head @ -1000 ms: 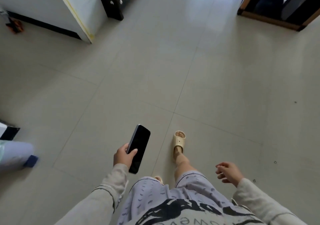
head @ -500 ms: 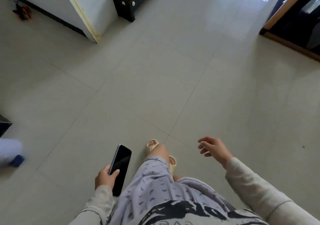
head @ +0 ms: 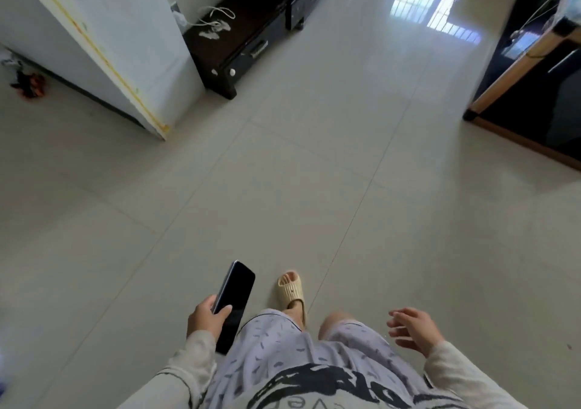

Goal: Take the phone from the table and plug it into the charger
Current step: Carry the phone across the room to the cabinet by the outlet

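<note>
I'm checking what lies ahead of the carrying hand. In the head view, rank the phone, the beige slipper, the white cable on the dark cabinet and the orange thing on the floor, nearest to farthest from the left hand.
1. Phone: held in the left hand.
2. Beige slipper: just right of it, on the floor.
3. Orange thing: far left, by the white unit.
4. White cable: far ahead on the dark cabinet.

Ranks 3 and 4 are close to call.

The phone (head: 234, 305) is showing a dark, blank screen and a thin pale edge; it is tilting with its top end pointing up and forward, its lower half sitting in the left hand (head: 206, 319). A white charger cable (head: 217, 20) is lying coiled on a dark cabinet (head: 251, 31) far ahead.
</note>
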A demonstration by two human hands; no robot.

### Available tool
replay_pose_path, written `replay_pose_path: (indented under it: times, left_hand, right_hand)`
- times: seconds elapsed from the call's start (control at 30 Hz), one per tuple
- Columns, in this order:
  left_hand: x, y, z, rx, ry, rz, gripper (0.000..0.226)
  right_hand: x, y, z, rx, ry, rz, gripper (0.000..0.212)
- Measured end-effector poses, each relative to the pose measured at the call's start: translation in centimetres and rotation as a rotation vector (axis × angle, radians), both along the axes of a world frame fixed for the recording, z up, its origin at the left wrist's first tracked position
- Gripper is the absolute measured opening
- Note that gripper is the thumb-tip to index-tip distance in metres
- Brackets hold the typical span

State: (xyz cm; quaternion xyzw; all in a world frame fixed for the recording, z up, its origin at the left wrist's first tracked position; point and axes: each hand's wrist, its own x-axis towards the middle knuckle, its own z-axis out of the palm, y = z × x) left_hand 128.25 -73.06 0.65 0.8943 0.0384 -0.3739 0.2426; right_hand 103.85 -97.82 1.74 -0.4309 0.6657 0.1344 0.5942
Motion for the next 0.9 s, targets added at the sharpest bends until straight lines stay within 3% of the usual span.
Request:
replay_pose_path:
  times: [0.07, 0.17, 0.37, 0.5, 0.6, 0.7, 0.9]
  left_hand:
    - [3.4, -4.3, 0.2, -0.028, -0.017, -0.019, 0.002]
    - [7.4, -10.2, 1.3, -0.082, -0.026, -0.060, 0.026]
    - [13.2, -19.5, 1.6, -0.141, -0.083, -0.064, 0.027]
    - [15.5, -24.3, 0.8, -0.109, -0.064, -0.001, 0.016]
    - [16.6, -27.0, 0.3, -0.035, -0.039, 0.077, 0.023]
    - [17.4, -28.7, 0.0, 0.026, -0.008, 0.112, 0.008]
    - [19.4, -31.0, -0.1, 0.117, 0.024, 0.224, 0.007]
  right_hand:
    - [1.2, -3.6, 0.2, -0.017, 0.009, -0.028, 0.012]
    - [2.8, -8.0, 0.8, -0.029, 0.040, -0.061, 0.018]
    - [8.1, -15.9, 0.1, -0.018, 0.061, -0.051, 0.027]
    - [14.4, -22.7, -0.4, -0.013, 0.034, 0.057, 0.019]
    - [20.0, -28.3, 0.0, -0.033, 0.001, 0.176, 0.011]
    - [25.4, -32.8, 0.9, -0.036, -0.049, 0.322, 0.012]
    - [34.1, -39.6, 2.2, -0.069, -0.132, 0.487, 0.013]
